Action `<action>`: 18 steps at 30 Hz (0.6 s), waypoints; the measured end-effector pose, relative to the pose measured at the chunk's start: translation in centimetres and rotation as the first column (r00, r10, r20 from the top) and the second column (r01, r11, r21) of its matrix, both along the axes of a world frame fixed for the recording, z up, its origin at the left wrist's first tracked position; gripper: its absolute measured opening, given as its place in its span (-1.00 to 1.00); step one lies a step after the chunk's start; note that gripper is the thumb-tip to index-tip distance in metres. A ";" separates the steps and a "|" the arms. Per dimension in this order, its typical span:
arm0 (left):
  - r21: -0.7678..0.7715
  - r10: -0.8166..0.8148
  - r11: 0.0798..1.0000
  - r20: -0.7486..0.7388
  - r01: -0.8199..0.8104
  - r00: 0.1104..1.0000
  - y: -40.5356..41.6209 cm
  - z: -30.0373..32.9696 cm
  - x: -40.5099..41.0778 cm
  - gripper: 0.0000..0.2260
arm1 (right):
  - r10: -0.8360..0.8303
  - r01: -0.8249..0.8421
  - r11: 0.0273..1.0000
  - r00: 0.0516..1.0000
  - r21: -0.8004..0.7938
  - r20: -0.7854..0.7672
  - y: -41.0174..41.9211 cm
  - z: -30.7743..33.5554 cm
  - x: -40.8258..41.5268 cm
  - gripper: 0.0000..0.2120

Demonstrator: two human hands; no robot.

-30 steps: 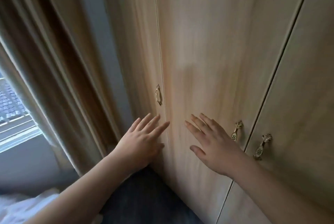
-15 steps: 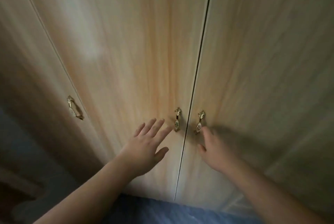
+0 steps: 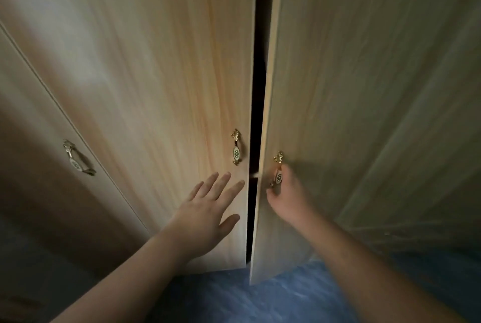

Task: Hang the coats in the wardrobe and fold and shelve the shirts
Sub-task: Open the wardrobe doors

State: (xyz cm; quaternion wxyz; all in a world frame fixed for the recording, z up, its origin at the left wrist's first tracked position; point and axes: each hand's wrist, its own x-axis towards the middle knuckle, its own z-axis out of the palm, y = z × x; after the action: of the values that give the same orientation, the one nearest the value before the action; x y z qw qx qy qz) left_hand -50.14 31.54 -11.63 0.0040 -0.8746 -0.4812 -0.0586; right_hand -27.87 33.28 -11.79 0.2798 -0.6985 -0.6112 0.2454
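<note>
Both bare forearms are reaching forward — the left hand (image 3: 208,208) is lying flat with fingers straight and spread, while the right hand (image 3: 285,195) is curling its fingers — thumb below — in a grip.

a blue floor (image 3: 263,299) is showing at the bottom, with the light wood wardrobe (image 3: 145,83) standing on it, one door edge hanging just above it.

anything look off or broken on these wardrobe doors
Nothing looks damaged. The right door stands ajar, leaving a dark gap beside the middle door, only because the right hand grips its handle. The left hand is open by the middle door. All three handles look straight.
</note>
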 end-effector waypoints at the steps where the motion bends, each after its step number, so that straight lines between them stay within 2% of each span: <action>1: 0.000 -0.031 1.000 -0.017 0.031 0.999 -0.7 -0.1 0.3 -0.44 | -0.016 0.016 1.000 1.000 0.004 -0.005 -2.1 -0.2 0.3 -0.59; 5: -0.040 -0.151 0.988 -0.037 0.150 0.988 -3.8 0.1 3.9 -0.44 | -0.060 0.059 0.998 0.998 -0.020 -0.029 -9.8 -0.2 3.6 -0.68; 9: -0.024 -0.264 0.964 -0.008 0.264 0.964 -8.0 1.4 10.2 -0.41 | -0.144 0.141 0.987 0.989 -0.071 -0.034 -17.3 0.8 8.2 -0.66; 12: -0.008 -0.344 0.939 -0.005 0.344 0.939 -11.5 1.3 14.5 -0.42 | -0.259 0.252 0.964 0.961 -0.085 -0.099 -21.8 1.0 12.5 -0.60; 18: -0.026 -0.359 0.933 -0.072 0.358 0.930 -16.8 -0.1 18.6 -0.41 | -0.435 0.413 0.899 0.880 -0.147 -0.189 -26.3 3.6 20.5 -0.50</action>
State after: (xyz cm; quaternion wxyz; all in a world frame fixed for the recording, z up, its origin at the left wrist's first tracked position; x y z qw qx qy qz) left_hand -31.57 14.73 -11.74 0.0061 -0.9494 -0.3132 -0.0224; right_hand -7.36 6.95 -8.15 0.3555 -0.7978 -0.3956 0.2838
